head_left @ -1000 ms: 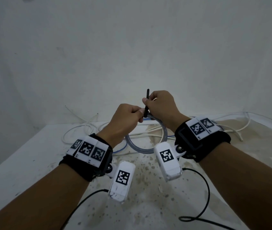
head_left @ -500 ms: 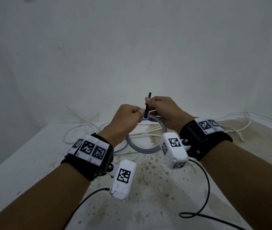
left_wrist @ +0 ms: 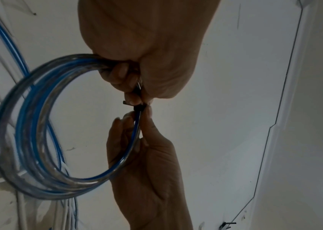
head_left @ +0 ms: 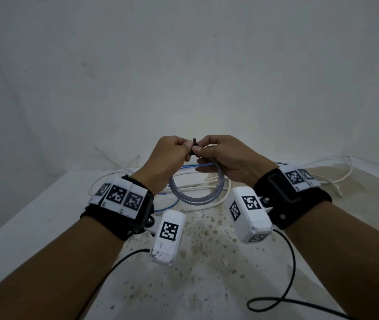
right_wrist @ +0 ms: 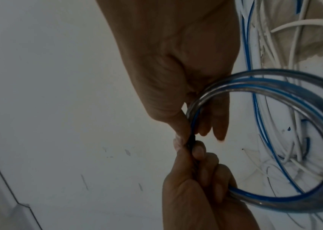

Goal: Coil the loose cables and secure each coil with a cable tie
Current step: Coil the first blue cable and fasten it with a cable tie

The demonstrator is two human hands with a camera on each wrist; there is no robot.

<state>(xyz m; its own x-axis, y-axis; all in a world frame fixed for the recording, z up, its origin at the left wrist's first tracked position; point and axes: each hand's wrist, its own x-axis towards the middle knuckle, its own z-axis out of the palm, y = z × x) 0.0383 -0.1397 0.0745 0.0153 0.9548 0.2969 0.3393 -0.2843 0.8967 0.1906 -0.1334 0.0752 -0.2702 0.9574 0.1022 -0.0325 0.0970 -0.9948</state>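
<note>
A coil of clear tubing-like cable with a blue core hangs between both hands above the white table. My left hand grips the top of the coil in curled fingers. My right hand pinches the black cable tie where it wraps the coil; only a short stub shows above the fingers. The left wrist view shows the tie head on the coil between the two hands' fingertips. In the right wrist view the tie is mostly hidden between the thumb and fingers, beside the coil.
Loose white cables and thin blue cables lie tangled along the back of the table against the wall. A black camera lead loops on the speckled tabletop near me. The table's left edge runs diagonally at the left.
The tie's long tail, which stood up above the hands, now shows only as a short stub. My right hand has dropped and closed in against the left hand.
</note>
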